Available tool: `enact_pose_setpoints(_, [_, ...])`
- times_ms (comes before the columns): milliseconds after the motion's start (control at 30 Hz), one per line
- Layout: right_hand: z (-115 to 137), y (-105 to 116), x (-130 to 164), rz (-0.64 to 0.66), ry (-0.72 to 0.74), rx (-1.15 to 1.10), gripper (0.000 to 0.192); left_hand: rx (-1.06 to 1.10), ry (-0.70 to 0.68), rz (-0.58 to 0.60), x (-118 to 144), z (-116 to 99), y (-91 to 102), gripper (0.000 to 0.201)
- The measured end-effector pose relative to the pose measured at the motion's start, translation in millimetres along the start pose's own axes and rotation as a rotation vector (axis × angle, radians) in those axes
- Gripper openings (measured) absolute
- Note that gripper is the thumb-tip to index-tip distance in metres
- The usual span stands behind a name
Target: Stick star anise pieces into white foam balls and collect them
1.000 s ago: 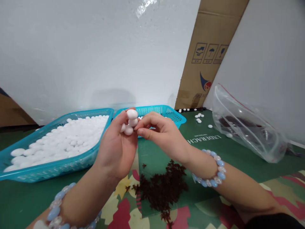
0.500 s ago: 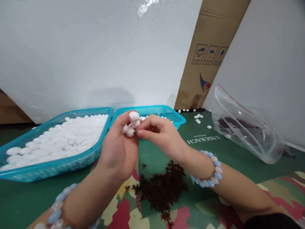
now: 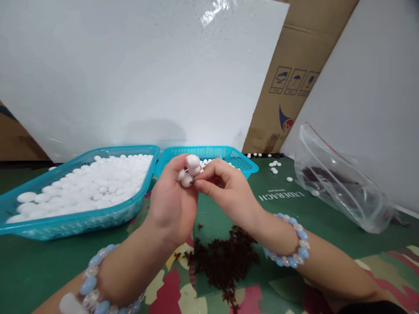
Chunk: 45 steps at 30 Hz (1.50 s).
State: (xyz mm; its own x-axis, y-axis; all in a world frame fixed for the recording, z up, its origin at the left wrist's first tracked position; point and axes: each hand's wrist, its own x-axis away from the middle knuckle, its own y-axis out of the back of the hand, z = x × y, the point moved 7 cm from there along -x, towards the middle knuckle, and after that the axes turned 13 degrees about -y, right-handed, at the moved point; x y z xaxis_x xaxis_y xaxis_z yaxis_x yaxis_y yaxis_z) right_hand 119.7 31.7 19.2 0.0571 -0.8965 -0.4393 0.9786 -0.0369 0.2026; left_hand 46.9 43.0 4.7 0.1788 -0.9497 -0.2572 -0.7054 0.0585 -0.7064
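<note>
Head view: both hands meet above the mat (image 3: 229, 206), in front of the two baskets. The left hand (image 3: 173, 207) grasps a small cluster of white ovals (image 3: 192, 162) between thumb and fingers, palm turned up; the exact count is hard to make out. The right hand (image 3: 227, 187) has thumb and forefinger drawn together in a pinch, seemingly on a dark bit (image 3: 192, 182) right against the lowest oval; it is too small to tell whether it is already fixed there.

Below the hands lies a loose pile of brown bits (image 3: 225, 261), a few strays at its left edge. The left basket (image 3: 81, 223) is heaped with more ovals; the far basket (image 3: 245, 163) holds some too, partly hidden behind the hands. Loose ovals (image 3: 274, 165) sit on the mat near the clear bag (image 3: 340, 183), which has dark contents.

The step in hand looks like joining a dark bit to one oval while the others stay held. As I judge it, the move calls for a steady left hand, the oval's contact spot turned toward the pinch, and light, exact fingertip pressure, without letting the neighbouring ovals slip.
</note>
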Motion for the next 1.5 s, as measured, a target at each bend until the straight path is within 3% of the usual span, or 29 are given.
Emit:
enact_pose_setpoints(133, [15,3,9,-0.097,0.227,0.130,0.010,-0.003,0.029,-0.040,2,0,1.3,0.027])
enact_pose_setpoints(333, [38,-1,33,-0.221,0.687,0.384,0.008,0.013,0.106,-0.121,6,-2,2.6,0.029])
enact_pose_setpoints(600, [48,-11,49,-0.291,0.987,0.649,0.016,-0.046,0.194,-0.151,13,0,5.0,0.023])
enact_pose_setpoints(867, [48,-16,47,-0.227,0.954,0.745,0.021,-0.029,0.197,-0.133,12,4,5.2,0.020])
enact_pose_setpoints(1067, [48,-11,52,-0.201,1.013,0.604,0.014,0.034,0.204,-0.103,12,3,2.8,0.020])
enact_pose_setpoints(1367, [46,-4,53,-0.177,0.986,0.421,0.010,0.014,0.208,-0.045,11,4,1.3,0.020])
enact_pose_setpoints(1433, [51,1,52,-0.199,0.975,0.393,0.009,-0.014,0.192,-0.065,9,4,3.3,0.018])
enact_pose_setpoints(1500, [55,19,48,-0.331,0.950,0.367,0.010,-0.027,0.108,-0.075,4,-1,3.8,0.016])
